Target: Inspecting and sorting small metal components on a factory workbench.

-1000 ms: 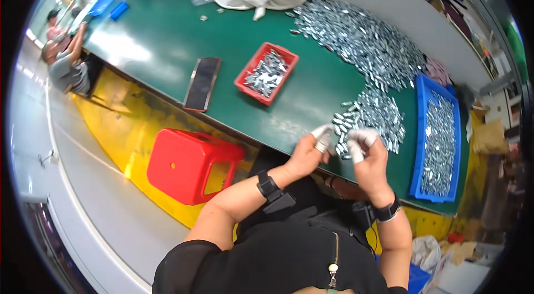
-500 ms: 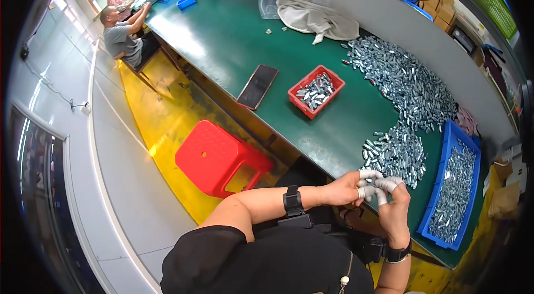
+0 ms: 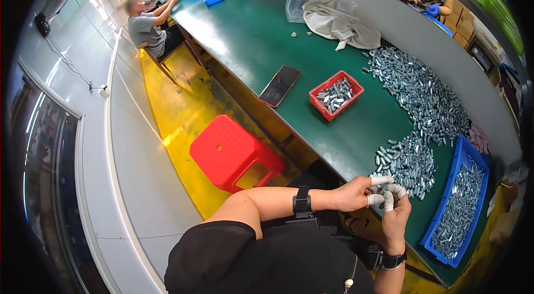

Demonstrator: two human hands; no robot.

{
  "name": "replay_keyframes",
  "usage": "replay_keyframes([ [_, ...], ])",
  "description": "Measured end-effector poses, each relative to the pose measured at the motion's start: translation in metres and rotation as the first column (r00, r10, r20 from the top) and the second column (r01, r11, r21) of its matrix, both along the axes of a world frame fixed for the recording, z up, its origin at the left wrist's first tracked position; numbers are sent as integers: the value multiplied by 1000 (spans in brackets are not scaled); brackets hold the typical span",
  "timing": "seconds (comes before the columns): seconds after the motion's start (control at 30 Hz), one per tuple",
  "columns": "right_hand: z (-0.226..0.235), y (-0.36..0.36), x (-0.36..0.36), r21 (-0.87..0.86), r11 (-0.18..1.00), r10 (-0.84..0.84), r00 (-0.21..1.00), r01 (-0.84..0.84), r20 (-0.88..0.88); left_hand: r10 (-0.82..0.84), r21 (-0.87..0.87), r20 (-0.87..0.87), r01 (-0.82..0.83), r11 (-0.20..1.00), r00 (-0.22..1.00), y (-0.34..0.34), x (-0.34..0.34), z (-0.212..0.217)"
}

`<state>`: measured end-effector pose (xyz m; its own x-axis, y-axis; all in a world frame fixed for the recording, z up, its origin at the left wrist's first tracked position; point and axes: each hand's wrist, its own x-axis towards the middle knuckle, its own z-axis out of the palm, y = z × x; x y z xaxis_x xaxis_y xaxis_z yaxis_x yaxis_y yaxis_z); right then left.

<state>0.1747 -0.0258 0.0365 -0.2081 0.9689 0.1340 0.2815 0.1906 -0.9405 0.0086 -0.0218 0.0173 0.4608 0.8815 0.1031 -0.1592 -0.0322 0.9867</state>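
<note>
White covers wrap the fingertips of both my hands, which meet above the table's near edge. Between thumb and finger my left hand pinches a small silvery metal part, mostly hidden by the fingers. My right hand closes on the same part from the other side, its fingers bent. Just beyond the fingertips lies a small heap of shiny metal parts. It joins a larger pile of the same parts along the grey partition.
A blue tray of metal parts stands at the right; a red basket holds more. A phone and a grey cloth lie on the green table. A red stool stands left. Co-workers sit at the far end.
The whole view has swung left, so the table's things appear farther right and lower. My fingers have shifted slightly around the small part; both hands remain together.
</note>
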Motion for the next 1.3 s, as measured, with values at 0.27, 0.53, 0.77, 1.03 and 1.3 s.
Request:
replay_keyframes([
  [0.27, 5, -10, -14, -32, 999, 18, 994, -21, -105, 6, 12, -17, -6, 1000, 1000, 3, -8, -5],
  [0.53, 3, -5, -19, 74, 997, -19, 999, 23, -46, 62, 68, -122, -54, 996, 991, -4, -6, 8],
  [0.77, -17, -2, 1, -395, 917, -101, 920, -61, -378, 168, 355, -105, -121, 927, 980, -8, -2, 8],
  [1.03, -17, -11, 16, 324, 939, -190, 961, 118, 200, -4, 18, -87, 6, 1000, 996, 12, 33, -18],
  [1.3, -5, 14, 56, 526, 849, -237, 854, -49, 463, -135, -395, 102, 165, 904, 986, 27, 35, 6],
])
